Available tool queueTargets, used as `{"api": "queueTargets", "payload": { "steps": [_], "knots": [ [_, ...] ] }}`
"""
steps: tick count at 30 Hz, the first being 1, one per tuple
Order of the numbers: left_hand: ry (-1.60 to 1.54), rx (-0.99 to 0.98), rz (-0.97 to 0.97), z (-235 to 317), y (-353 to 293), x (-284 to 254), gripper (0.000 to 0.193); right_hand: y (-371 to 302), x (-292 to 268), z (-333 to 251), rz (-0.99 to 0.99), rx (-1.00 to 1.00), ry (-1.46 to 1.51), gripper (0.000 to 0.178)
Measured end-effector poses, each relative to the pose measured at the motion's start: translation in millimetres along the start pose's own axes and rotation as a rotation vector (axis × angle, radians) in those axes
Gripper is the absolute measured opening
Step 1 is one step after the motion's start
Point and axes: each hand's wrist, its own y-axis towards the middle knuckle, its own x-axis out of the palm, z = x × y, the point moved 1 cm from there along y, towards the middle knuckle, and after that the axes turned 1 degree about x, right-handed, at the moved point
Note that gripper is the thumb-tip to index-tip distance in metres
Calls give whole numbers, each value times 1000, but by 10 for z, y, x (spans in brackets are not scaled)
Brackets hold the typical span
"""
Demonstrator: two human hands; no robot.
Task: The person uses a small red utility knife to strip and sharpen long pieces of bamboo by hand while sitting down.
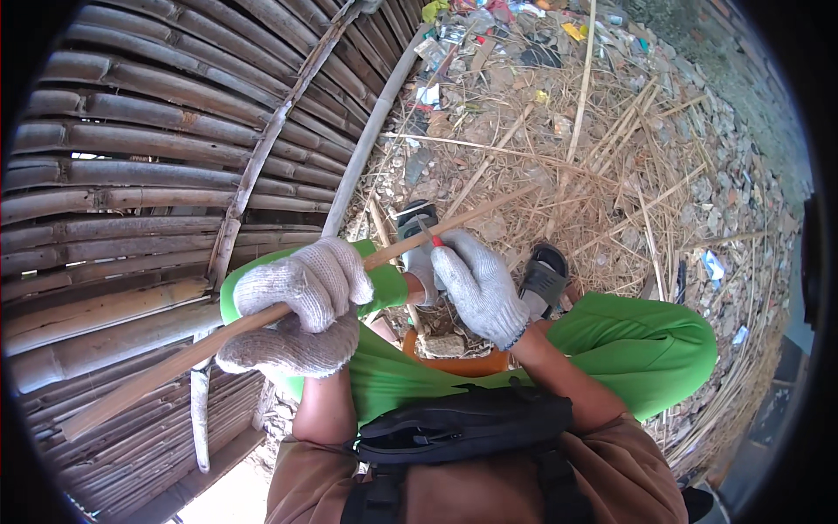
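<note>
A long, flat bamboo strip [166,375] runs slantwise from the lower left to beyond my knees. My left hand [301,306], in a white knitted glove, is wrapped round the strip near its middle. In my gloved right hand [478,288] is a small knife [435,237]; a bit of its red handle and the pointed blade show past the fingers. That blade lies at the strip's edge, but I cannot tell whether it touches. The rest of the handle is hidden in the glove.
A bamboo slat wall [157,148] stands close on my left. Dry straw and split bamboo pieces [611,148] litter the ground ahead, with coloured rubbish [489,35] farther off. My legs in green trousers [646,349] are spread, and a black waist bag [463,424] lies across my front.
</note>
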Motion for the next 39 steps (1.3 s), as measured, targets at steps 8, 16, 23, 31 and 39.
{"api": "queueTargets", "payload": {
  "steps": [8, 16, 23, 31, 39],
  "knots": [
    [-64, -66, 122, 45, -62, -177, 82, -25, 356, 138, 68, -161, -172, 40],
    [-150, -142, 75, 178, -183, -14, 59, -238, 255, -105, 82, 53, -114, 48],
    [-205, -25, 271, 489, -286, 130, 55, -478, 271, 61, 76, -75, -183, 39],
    [-238, -47, 219, 96, -382, 124, 52, -374, 270, 120, 139, -236, -188, 34],
    [-239, -78, 170, -21, -442, 165, 51, -448, 214, 34, 117, -153, -263, 29]
  ]
}}
